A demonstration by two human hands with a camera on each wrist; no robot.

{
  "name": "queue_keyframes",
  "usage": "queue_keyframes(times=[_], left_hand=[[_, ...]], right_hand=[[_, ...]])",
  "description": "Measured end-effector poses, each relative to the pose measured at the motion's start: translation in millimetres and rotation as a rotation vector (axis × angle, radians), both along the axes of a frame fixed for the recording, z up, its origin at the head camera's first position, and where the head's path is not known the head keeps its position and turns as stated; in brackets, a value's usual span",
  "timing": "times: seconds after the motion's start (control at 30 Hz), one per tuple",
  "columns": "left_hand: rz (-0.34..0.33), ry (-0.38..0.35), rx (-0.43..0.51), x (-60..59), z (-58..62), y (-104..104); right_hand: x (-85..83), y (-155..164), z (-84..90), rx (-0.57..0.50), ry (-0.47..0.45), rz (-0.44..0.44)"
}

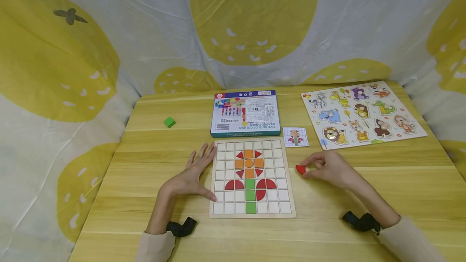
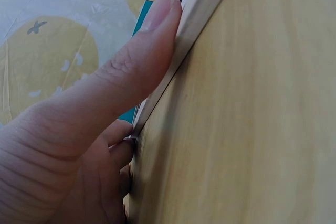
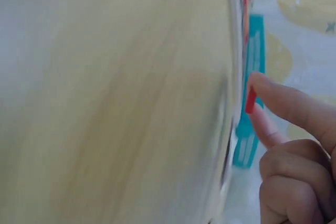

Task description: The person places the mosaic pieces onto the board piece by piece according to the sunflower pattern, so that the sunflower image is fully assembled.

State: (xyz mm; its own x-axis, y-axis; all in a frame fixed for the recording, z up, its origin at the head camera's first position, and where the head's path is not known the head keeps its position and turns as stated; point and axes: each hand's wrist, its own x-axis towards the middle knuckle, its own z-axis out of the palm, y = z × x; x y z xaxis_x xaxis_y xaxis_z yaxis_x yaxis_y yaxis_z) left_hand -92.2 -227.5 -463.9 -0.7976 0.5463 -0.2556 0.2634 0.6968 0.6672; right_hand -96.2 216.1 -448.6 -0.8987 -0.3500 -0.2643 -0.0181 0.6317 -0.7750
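A wooden grid board (image 1: 272,195) lies in front of me, with orange, red and green flat pieces forming a flower. My left hand (image 1: 191,176) rests along the board's left edge, fingers spread and thumb at the lower left corner. In the left wrist view, the thumb (image 2: 126,64) lies against the board's side. Just right of the board, my right hand (image 1: 333,169) pinches a red quarter-circle piece (image 1: 300,169) between thumb and fingertips. The same red piece shows edge-on in the right wrist view, the other fingers (image 3: 294,169) curled below it.
A pattern card (image 1: 296,137) lies above the board's right corner. Behind the board is a flat printed box (image 1: 245,114). An animal puzzle board (image 1: 360,114) lies at the back right. One green square block (image 1: 169,122) sits alone at the left. A patterned curtain (image 1: 251,19) hangs behind.
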Motion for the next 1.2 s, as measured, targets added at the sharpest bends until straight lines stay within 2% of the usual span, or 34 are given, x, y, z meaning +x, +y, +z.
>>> queue_keyframes(times=[0.13, 0.33, 0.47, 0.57, 0.73, 1.0, 1.2], left_hand=[[-0.003, 0.004, 0.001, 0.0, -0.5, -0.8], [0.0, 0.007, 0.004, 0.5, -0.7, -2.3], [-0.002, 0.007, 0.002, 0.1, -1.5, -2.2], [-0.001, 0.007, -0.002, -0.2, -2.0, -1.6], [0.002, 0.008, -0.007, -0.1, -1.7, -0.8], [-0.001, 0.013, -0.007, -0.2, -1.5, -0.1], [-0.004, 0.013, -0.003, 0.0, -1.1, -0.8]], right_hand=[[6.8, -29.2, 4.5, -0.074, -0.028, 0.044], [22.1, -96.1, 5.0, -0.152, -0.078, 0.137], [31.9, -132.3, 2.4, -0.154, -0.058, 0.183], [36.0, -148.9, 1.6, -0.106, -0.02, 0.18], [37.5, -160.8, 0.7, -0.051, 0.024, 0.179], [35.8, -161.4, -1.4, -0.067, 0.015, 0.164], [34.2, -160.4, -3.6, -0.074, 0.047, 0.176]])
